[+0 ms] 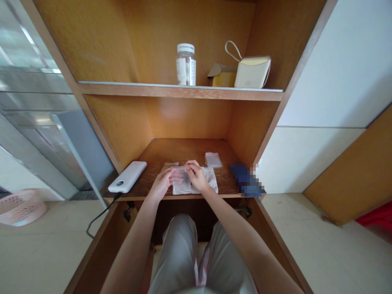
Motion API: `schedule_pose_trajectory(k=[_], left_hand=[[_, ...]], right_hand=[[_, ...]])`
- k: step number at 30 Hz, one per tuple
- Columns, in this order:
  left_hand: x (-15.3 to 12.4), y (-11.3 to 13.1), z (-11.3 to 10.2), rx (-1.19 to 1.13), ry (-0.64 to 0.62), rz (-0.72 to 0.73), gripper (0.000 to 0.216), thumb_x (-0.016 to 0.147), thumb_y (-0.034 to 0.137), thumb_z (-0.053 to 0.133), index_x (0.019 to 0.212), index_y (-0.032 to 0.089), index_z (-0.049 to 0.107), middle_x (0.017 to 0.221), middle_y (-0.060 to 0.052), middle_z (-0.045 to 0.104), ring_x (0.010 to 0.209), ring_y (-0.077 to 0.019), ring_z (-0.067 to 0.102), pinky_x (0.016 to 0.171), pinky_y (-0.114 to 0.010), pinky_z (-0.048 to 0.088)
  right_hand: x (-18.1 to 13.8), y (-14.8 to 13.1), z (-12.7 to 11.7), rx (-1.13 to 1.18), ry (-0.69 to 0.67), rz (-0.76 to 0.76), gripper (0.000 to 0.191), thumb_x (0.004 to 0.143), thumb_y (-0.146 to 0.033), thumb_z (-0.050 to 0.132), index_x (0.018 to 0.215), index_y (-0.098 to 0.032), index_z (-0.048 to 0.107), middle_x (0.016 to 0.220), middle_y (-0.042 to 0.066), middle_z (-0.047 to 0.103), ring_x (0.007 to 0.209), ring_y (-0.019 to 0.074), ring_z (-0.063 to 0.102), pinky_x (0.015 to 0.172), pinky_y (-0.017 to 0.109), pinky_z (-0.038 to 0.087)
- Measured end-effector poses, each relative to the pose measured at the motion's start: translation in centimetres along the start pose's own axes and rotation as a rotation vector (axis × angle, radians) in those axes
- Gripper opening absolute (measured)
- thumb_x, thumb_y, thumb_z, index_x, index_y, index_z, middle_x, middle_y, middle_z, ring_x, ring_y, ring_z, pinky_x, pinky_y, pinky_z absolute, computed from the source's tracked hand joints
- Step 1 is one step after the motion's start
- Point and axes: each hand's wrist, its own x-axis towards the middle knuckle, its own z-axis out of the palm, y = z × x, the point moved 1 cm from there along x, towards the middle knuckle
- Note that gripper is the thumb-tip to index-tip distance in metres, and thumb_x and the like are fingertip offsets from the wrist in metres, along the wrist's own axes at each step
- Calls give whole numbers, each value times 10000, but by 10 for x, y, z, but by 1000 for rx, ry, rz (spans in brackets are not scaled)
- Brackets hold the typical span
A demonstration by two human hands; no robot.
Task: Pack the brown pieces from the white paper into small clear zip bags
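Note:
Over the front of the lower shelf, both hands hold a small clear plastic bag (179, 175) between them. The fingers of my left hand (162, 181) close on its left side and show partly through the film. At its upper right edge, the thumb and fingertips of my right hand (196, 176) pinch together. Beneath my right hand lies a larger crumpled clear plastic bag (212, 176). Behind it, a stack of small clear zip bags (213, 160) lies flat. Another flat clear bag (170, 164) shows just behind my left hand.
A white power bank (128, 176) with a black cable lies at the shelf's left front edge. To the right is a blurred dark blue object (246, 179). The upper shelf bears a clear jar (186, 65), a yellow box (224, 76) and a cream case (252, 72) with a strap.

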Motion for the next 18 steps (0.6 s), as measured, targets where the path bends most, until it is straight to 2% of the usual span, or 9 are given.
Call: schedule_pose_trajectory(k=[4,10,18], left_hand=[[0,0,-1,-17,35,-18,302,678,354,685,812,85,654,742,-118,715,657,-229,684,644,-346,541],[0,-4,-3,47,53,14,289,649,335,730,831,119,668,846,-96,718,652,-199,678,679,-348,542],[-1,-3,-2,68,50,10,275,643,325,741,815,117,691,797,-83,719,592,-176,665,677,-338,535]], right_hand=[[0,-1,0,-13,-10,4,199,869,-232,412,769,-186,577,883,61,553,882,162,541,814,301,440],[-1,-2,0,-7,-53,-3,214,861,-228,416,722,-186,573,896,60,556,893,163,542,818,307,439],[-2,-2,0,-22,-40,-29,127,824,-222,484,756,-186,586,926,60,558,908,160,544,821,306,447]])
